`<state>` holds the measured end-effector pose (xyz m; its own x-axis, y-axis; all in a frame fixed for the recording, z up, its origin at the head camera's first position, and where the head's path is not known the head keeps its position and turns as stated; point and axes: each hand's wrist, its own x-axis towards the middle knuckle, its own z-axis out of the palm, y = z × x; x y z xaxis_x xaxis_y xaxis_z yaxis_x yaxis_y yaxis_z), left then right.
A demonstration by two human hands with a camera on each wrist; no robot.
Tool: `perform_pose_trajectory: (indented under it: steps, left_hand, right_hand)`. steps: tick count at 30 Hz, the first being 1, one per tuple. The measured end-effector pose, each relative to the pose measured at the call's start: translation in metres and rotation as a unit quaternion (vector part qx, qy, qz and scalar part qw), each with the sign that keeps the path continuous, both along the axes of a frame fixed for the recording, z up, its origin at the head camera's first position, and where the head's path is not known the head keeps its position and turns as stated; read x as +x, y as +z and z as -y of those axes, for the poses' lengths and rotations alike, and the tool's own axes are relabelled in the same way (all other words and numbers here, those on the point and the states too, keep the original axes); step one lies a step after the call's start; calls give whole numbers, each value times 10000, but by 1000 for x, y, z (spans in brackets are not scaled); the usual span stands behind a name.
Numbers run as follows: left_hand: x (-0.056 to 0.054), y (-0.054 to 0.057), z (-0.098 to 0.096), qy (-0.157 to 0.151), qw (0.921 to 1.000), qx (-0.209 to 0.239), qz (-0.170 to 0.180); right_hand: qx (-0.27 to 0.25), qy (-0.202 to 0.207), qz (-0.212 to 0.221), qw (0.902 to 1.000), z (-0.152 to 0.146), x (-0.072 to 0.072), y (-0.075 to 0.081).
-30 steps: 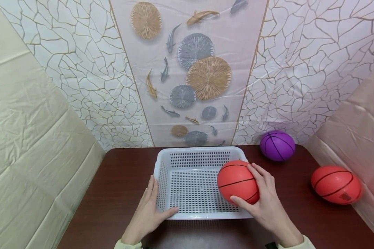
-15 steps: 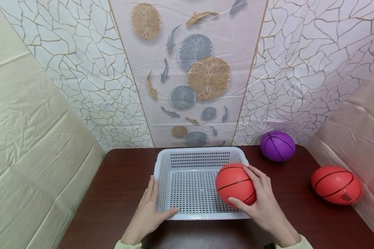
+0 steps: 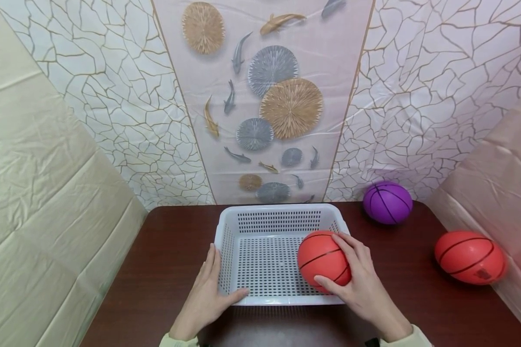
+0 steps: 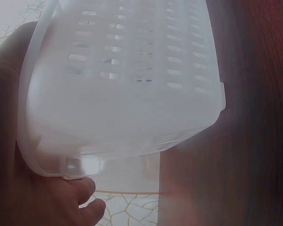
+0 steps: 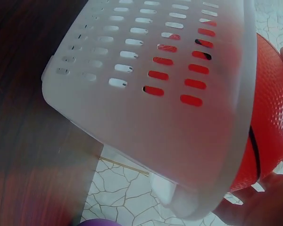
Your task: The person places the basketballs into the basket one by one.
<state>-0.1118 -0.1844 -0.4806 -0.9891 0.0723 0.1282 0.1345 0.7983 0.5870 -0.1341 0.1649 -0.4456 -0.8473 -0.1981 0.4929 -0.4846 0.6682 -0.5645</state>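
Observation:
A white plastic basket (image 3: 269, 301) with slotted walls stands on the dark table. My left hand (image 3: 206, 291) holds its near left corner, fingers along the left rim and thumb over the front rim. Those fingers also show at the rim in the left wrist view. My right hand (image 3: 360, 282) grips a red toy basketball (image 3: 321, 258) from its right, thumb on the near side and fingers on the far side. The ball is inside the right part of the basket; whether it touches the bottom is hidden. Red shows through the slots of the basket wall (image 5: 146, 122) in the right wrist view.
A purple toy basketball (image 3: 388, 202) sits at the table's back right. Another red ball (image 3: 470, 258) lies farther right, against the padded side wall (image 3: 503, 193). Patterned cloth (image 3: 269, 106) covers the back behind the dark wooden table (image 3: 169, 255).
My right hand has moved left and slightly toward me with the red basketball, bringing it lower into the basket. The left hand and the basket have stayed in place.

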Motion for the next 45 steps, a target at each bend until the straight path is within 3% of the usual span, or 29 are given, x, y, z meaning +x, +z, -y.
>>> perform_pose_trajectory:
  steps: [11, 19, 25, 37, 42, 45]
  left_hand:
    - [-1, -1, 0, 29, 10000, 32, 63]
    - [-1, 1, 0, 65, 9998, 60, 167]
    - [-1, 1, 0, 65, 9999, 4, 133]
    - [-2, -1, 0, 74, 9999, -63, 130]
    - [-2, 0, 0, 92, 9998, -88, 129]
    - [-1, -1, 0, 101, 9998, -65, 131]
  right_hand:
    - [259, 39, -435, 9987, -4, -3, 7]
    - [97, 151, -777, 9968, -11, -1, 10]
    - [-54, -50, -972, 9952, -22, -4, 18]
    - [-365, -1056, -1416, 9836, -86, -21, 36]
    - [-337, -1811, -1203, 9755, -126, -29, 40]
    - [-215, -2391, -710, 9682, -146, -31, 43]
